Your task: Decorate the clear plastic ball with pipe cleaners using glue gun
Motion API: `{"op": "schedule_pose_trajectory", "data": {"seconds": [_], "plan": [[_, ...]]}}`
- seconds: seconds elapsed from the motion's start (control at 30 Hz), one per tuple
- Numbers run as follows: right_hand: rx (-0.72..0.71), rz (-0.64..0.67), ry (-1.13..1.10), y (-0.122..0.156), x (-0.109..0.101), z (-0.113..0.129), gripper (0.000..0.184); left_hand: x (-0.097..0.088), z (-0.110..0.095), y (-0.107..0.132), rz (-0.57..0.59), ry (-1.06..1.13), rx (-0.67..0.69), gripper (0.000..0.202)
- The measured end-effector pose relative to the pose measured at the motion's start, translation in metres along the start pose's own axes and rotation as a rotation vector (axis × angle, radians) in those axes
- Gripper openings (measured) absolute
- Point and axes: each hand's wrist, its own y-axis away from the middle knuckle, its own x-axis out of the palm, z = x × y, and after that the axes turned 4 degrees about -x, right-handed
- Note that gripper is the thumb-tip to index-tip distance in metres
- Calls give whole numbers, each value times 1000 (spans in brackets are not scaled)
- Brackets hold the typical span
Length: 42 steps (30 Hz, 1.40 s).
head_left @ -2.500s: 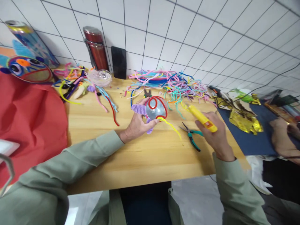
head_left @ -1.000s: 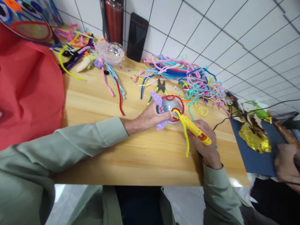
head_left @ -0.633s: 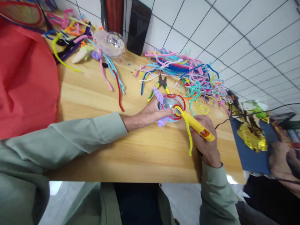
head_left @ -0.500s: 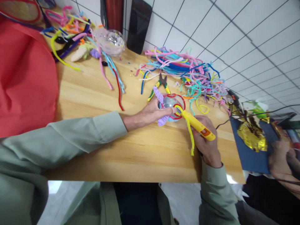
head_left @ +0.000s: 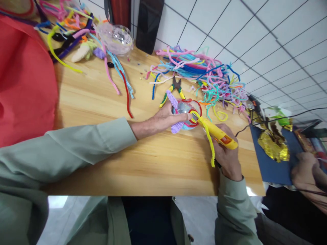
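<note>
My left hand [head_left: 167, 117] is closed around a clear plastic ball [head_left: 183, 107] trimmed with red pipe cleaner rings, its thumb by the front ring. Fuzzy purple pieces [head_left: 176, 127] stick out from the ball's left side. In my right hand [head_left: 227, 154] is a yellow hot glue gun [head_left: 219, 135], its nozzle end close to the front red ring. Whether the tip touches the ball, I cannot tell. From that ring area a yellow pipe cleaner [head_left: 211, 146] hangs down in front of the gun. Just behind the ball lie green-and-yellow pliers [head_left: 176, 84] with their jaws pointing away.
A heap of coloured pipe cleaners [head_left: 190, 64] lies along the tiled wall. At the back stand a black phone [head_left: 150, 25] and a clear plastic container [head_left: 117, 40]. Red cloth [head_left: 25, 81] covers the left side. To the right are gold foil [head_left: 274, 146] and another person's hand [head_left: 305, 170].
The glue gun has tilted slightly and shifted a little right, and the hanging yellow pipe cleaner has swung right with it. My left hand keeps its hold on the ball. The view has shifted slightly.
</note>
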Motion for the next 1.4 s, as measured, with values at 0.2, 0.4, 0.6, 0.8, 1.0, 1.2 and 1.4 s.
{"op": "schedule_pose_trajectory", "data": {"seconds": [0.2, 0.4, 0.6, 0.8, 1.0, 1.2, 1.4], "plan": [[16, -17, -3, 1, -1, 0, 12, -5, -3, 3, 16, -30, -20, 63], [20, -10, -4, 1, -1, -1, 11, -5, -2, 2, 18, -58, -5, 56], [35, -14, -22, 0, -1, 0, 14, -5, 0, 2, 20, -49, -6, 56], [32, -8, -29, 1, -1, 2, 17, -5, -1, 1, 45, -31, 26, 53], [81, -16, -10, 2, -2, 2, 20, -4, -4, 2, 48, -27, -5, 56], [127, -8, 22, 3, -3, 2, 23, -4, -6, 4, 40, -32, -18, 54], [136, -10, -3, 5, -1, 2, 20, -4, -1, 1, 49, -18, -19, 56]]}}
